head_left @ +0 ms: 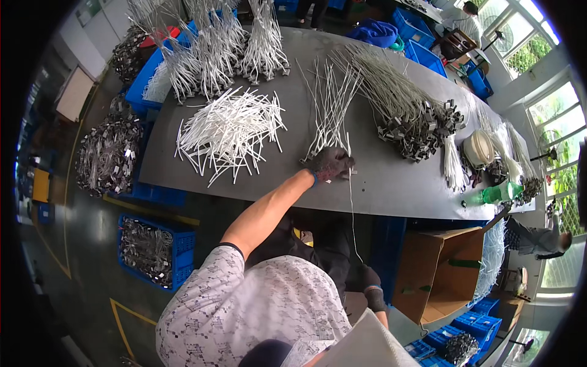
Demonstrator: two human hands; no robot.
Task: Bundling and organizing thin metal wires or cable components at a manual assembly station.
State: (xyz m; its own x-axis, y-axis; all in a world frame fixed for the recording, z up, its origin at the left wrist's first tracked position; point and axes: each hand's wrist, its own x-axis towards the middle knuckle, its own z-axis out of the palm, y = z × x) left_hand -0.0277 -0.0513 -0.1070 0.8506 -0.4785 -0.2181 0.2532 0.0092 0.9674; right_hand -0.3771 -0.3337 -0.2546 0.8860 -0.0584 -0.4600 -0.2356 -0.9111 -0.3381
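Observation:
My left hand (331, 164), in a dark glove, is over the near edge of the grey table. Its fingers are closed on the upper part of a thin pale wire (353, 214). The wire runs down off the table edge to my right hand (370, 279), low by my lap, also gloved. Those fingers seem pinched on its lower end, though they are small and dark here. Just beyond my left hand lies a loose bunch of wires (333, 101) with small metal ends toward me. White tube pieces (232, 131) are heaped to its left.
A large bundle of wires with dark metal clips (422, 125) lies on the right. Wire bunches (263, 46) stand at the back left. A green bottle (502, 192) lies far right. An open cardboard box (449, 275) stands below the table's right end; a blue crate (156, 252) sits left.

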